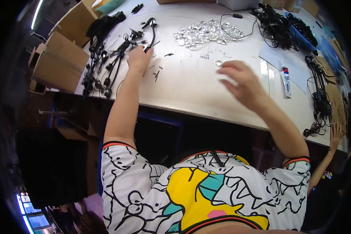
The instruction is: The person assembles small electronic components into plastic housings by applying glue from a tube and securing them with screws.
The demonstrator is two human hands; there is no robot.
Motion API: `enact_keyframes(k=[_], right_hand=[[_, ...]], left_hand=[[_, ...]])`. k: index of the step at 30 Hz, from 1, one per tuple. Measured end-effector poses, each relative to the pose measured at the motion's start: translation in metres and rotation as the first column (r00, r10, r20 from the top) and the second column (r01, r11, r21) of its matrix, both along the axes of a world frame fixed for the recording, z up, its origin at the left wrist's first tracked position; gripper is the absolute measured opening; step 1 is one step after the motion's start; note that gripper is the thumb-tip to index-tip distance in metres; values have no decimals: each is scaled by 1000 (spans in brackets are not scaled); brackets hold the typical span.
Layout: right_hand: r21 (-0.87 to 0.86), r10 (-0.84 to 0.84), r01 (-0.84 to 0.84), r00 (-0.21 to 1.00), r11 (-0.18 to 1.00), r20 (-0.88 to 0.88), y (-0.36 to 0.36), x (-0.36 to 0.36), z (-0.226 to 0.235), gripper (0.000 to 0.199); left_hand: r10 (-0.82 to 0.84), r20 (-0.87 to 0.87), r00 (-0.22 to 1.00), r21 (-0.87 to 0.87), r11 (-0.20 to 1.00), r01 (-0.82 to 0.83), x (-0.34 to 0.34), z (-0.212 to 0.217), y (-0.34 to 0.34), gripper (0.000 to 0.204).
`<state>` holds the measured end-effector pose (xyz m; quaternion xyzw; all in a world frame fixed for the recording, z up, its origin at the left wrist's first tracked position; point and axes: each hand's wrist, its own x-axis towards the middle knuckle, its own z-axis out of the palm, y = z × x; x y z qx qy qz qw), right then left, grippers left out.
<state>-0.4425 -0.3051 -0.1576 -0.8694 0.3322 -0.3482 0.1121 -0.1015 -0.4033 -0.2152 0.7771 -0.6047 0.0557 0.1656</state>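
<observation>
The fingers of the left hand [139, 59] are closed on the lower end of a black cable [154, 34], which runs up from the grip to a dark head lying at its far end. The right hand [243, 84] is slightly blurred; its thumb and forefinger are parted, with a gap between them. A clear disc [218, 63] sits right at its fingertips; whether they touch it cannot be told.

Just beside the left hand, short black pieces [156, 74] lie scattered on the white table [179, 87]. Left of that hand, a tangle of black cords [109, 66] reaches to the near edge, next to a cardboard box [60, 62]. Beyond the hands lies a pile of clear discs [204, 34], a thin wire looping over its right end. To the right of the right hand, a tube [286, 82] lies by a white sheet [296, 72]. Farther right are more cables [318, 93], and near them a co-worker's hand [335, 135] rests at the table's edge.
</observation>
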Motion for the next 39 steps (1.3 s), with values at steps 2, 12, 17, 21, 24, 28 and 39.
enact_keyframes(k=[2,12,17,21,24,28,39], right_hand=[[-43,17,-17,1000,999,-10,-5,7,-17,24],[5,9,-10,995,1000,99,-26,-16,-35,15],[13,68,-68,996,998,62,-22,-14,-32,17],[-54,-26,40,972,998,235,-19,-16,-16,33],[-184,6,68,928,981,372,-9,-19,4,46],[-281,219,-117,904,953,368,36,2,45,64],[659,180,-175,982,731,61,129,2,-36,18]], left_hand=[[30,37,999,75,997,-33,-12,8,-6,42],[-107,-780,617,-266,949,-172,65,18,-36,33],[-453,-881,134,-471,828,-304,67,81,17,32],[-568,-823,16,-568,820,-75,70,126,83,38],[-530,-847,36,-523,844,119,49,151,136,40],[-380,-923,58,-361,909,207,10,152,200,41],[-168,-960,222,-69,916,394,-62,76,236,41]])
